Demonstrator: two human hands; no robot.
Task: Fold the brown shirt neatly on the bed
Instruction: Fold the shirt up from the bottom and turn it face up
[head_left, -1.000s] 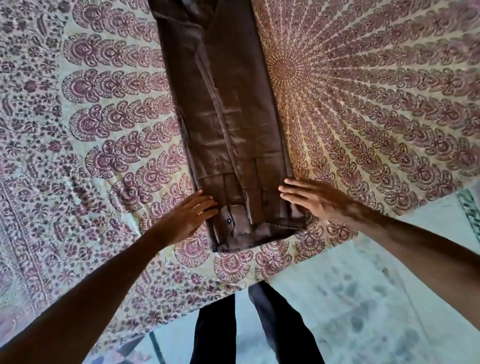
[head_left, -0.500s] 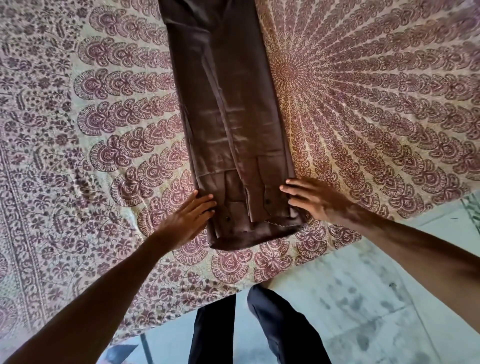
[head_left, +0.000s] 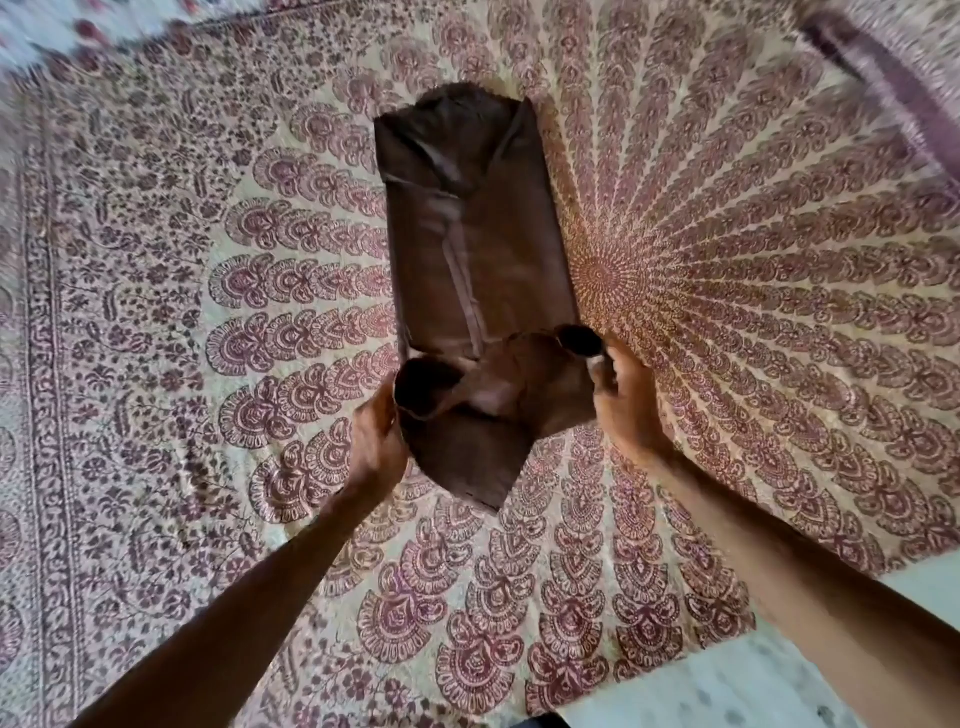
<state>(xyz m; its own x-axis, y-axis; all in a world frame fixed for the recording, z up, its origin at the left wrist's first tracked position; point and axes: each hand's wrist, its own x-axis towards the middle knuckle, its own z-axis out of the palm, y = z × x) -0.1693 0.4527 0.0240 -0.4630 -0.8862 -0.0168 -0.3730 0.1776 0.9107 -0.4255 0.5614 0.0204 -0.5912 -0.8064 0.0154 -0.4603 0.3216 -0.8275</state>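
The brown shirt (head_left: 478, 249) lies as a long narrow strip on the patterned bedsheet (head_left: 208, 322), its collar end at the far side. My left hand (head_left: 376, 441) grips the strip's near left corner. My right hand (head_left: 623, 400) grips the near right corner. Both hold the near end lifted off the bed, curled up and over toward the far end, so the cloth bunches and sags between the hands.
The bed's near edge runs along the lower right, with pale floor (head_left: 753, 686) beyond it. A dark striped fold of bedding (head_left: 883, 88) lies at the far right corner.
Both hands, which lay flat beside the shirt's near end, have taken hold of its corners and lifted them up and away from me. The view has swung further over the bed.
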